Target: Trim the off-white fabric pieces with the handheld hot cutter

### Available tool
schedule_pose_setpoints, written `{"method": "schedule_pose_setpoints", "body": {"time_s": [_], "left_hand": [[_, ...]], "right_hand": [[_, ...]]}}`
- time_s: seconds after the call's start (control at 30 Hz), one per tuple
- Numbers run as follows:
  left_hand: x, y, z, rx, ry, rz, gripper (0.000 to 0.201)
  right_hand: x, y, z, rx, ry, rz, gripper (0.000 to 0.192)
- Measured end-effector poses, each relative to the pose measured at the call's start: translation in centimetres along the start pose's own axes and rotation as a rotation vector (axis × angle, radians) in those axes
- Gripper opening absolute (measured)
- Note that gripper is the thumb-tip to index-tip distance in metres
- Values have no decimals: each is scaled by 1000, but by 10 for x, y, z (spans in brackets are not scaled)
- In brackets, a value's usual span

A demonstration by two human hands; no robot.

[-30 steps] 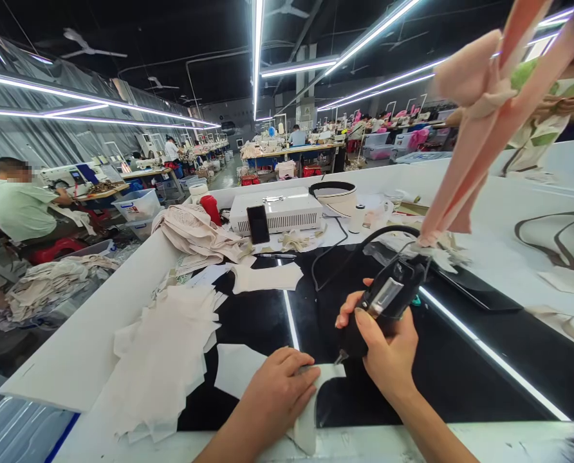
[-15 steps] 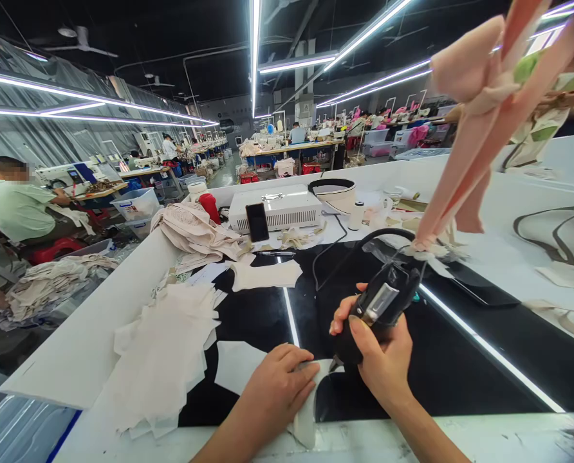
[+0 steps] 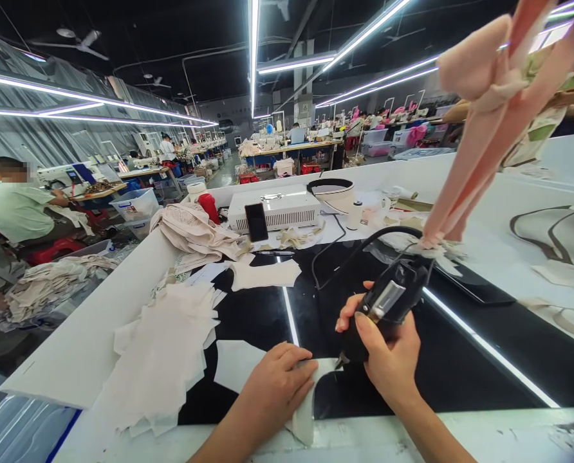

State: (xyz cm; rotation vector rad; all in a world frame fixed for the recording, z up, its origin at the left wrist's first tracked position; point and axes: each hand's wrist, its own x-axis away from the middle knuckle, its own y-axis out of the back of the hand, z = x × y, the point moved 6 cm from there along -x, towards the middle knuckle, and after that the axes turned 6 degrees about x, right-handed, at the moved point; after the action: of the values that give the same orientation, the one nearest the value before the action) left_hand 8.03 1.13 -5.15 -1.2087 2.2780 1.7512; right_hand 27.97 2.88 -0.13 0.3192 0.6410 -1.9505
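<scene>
left hand [image 3: 275,386] flat, pinning fabric piece [image 3: 311,402] at desk's [image 3: 461,373] near edge | right hand [image 3: 388,360] wrapped round cutter [image 3: 381,305], tip on fabric | advice: hold cloth taut, fingers off tip

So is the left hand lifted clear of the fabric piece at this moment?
No, the left hand lies flat on the white fabric piece, pressing it to the black table beside the tool tip.

Black worktop [image 3: 441,366] as landmark, left hand [image 3: 275,386] pressing a curved white fabric piece [image 3: 309,405] flat at its near edge, right hand [image 3: 388,357] just beside gripping a black corded cutting tool [image 3: 386,302], tip touching the fabric, stack of white fabric pieces [image 3: 164,354] on its left side, white machine box [image 3: 275,209] beyond its far edge.
</scene>
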Motion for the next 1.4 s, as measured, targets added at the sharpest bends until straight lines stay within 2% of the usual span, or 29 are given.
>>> {"method": "schedule_pose_setpoints", "body": {"time_s": [0.13,0.4,0.53,0.7,0.87,1.03,1.13,1.17,1.3,1.4], "left_hand": [[1,5,-5,-81,49,-17,33],[22,-15,0,-107,114,-29,55],[19,-13,-2,-77,106,7,60],[14,-6,-5,-98,129,92,54],[14,-4,-11,-238,38,35,43],[15,-14,-17,-371,9,0,35],[18,-22,-21,-402,4,-4,27],[19,-24,-22,-410,7,-1,33],[25,-30,-26,-441,2,0,90],[28,-31,-29,-474,-26,-35,106]], "right_hand": [[3,1,5,2,4,2,35],[14,5,14,47,3,-18,37],[18,4,19,63,-1,-22,41],[26,2,23,65,-19,-32,39],[33,2,22,90,-11,-47,38],[39,4,21,123,-52,-67,39],[41,4,21,137,-19,-38,40],[41,4,21,144,-5,-27,39],[41,6,21,128,-4,-27,39],[43,4,21,93,-20,-28,41]]}}
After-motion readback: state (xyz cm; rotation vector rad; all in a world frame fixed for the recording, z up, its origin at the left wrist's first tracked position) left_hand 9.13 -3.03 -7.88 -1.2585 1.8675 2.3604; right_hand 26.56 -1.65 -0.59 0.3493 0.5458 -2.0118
